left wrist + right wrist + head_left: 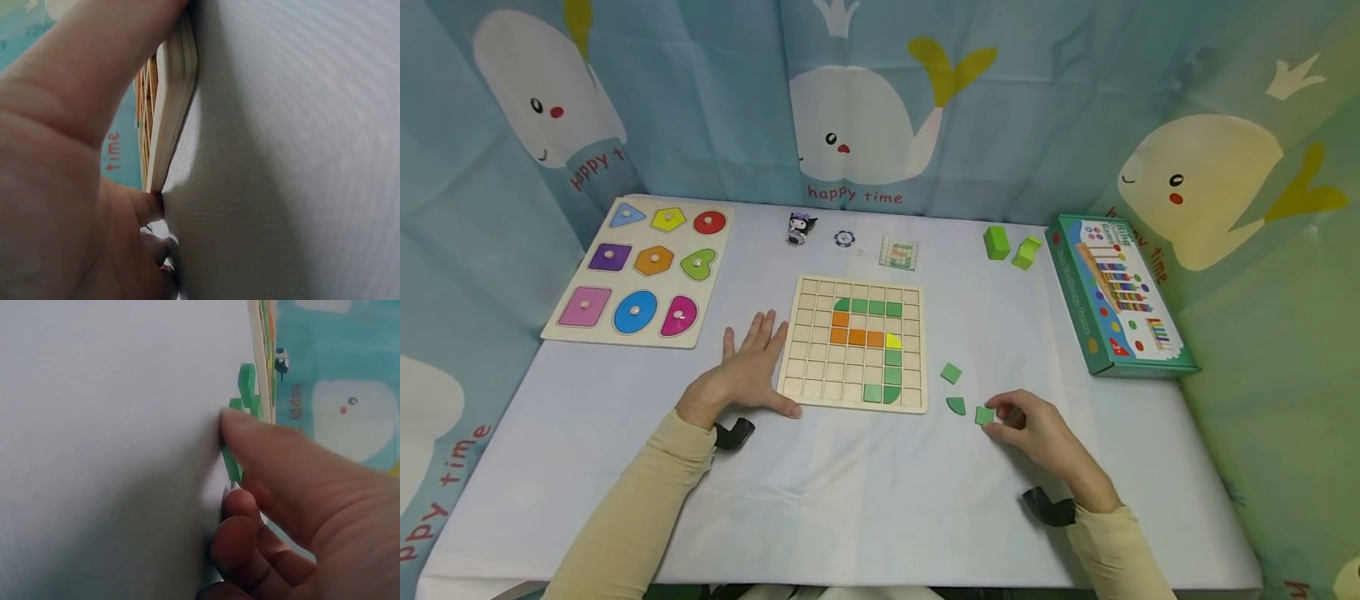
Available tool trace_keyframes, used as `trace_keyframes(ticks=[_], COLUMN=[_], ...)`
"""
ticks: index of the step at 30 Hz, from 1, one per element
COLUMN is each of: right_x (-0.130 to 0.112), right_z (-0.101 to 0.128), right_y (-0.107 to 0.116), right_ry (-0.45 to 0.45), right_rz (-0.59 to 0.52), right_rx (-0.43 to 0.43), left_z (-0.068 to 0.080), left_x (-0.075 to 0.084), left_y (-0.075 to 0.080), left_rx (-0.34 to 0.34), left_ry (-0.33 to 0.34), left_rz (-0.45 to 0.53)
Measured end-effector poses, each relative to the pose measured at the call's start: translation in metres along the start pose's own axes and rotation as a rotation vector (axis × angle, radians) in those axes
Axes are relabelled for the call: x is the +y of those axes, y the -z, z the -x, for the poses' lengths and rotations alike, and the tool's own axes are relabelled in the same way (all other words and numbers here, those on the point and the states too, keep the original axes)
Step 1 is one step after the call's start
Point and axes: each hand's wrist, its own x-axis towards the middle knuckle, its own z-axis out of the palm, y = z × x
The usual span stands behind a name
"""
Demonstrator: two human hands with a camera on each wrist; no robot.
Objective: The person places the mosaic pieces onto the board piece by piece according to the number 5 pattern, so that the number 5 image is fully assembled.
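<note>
1. The left hand (748, 367) lies flat on the white tablecloth (850, 492) with its fingers spread wide. It holds nothing.
2. Its thumb presses against the near left corner of the square wooden grid board (853, 343). The left wrist view shows the thumb right against the board's edge (172, 119).
3. The right hand (1037, 433) pinches a small green square wooden tile (985, 415) with its fingertips. The tile rests on the cloth, to the right of the board.
4. In the right wrist view the fingers (262, 444) curl around the thin green tile (231, 464).
5. A green quarter-round tile (956, 405) lies just beside the pinched tile. Another green square tile (951, 372) lies a bit farther back.
6. On the board, green, orange and one yellow tile make a bendy line.
7. A wooden shape puzzle with coloured pieces (643, 271) sits far left.
8. Two green blocks (1011, 247) and a green game box (1116, 293) sit at the right.
9. A small toy figure (801, 227) stands behind the board.
</note>
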Motion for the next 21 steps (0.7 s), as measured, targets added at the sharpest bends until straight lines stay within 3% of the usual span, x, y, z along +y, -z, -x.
trace_keyframes(ticks=[9, 21], right_x=[0.002, -0.017], right_z=[-0.006, -0.028], right_y=[-0.005, -0.007], right_ry=[0.098, 0.095], right_rz=[0.094, 0.048], right_rx=[0.052, 0.031], left_z=[0.000, 0.001], left_x=[0.000, 0.001], left_y=[0.000, 0.001], left_rx=[0.003, -0.002], left_ry=[-0.001, 0.005], left_rz=[0.001, -0.008])
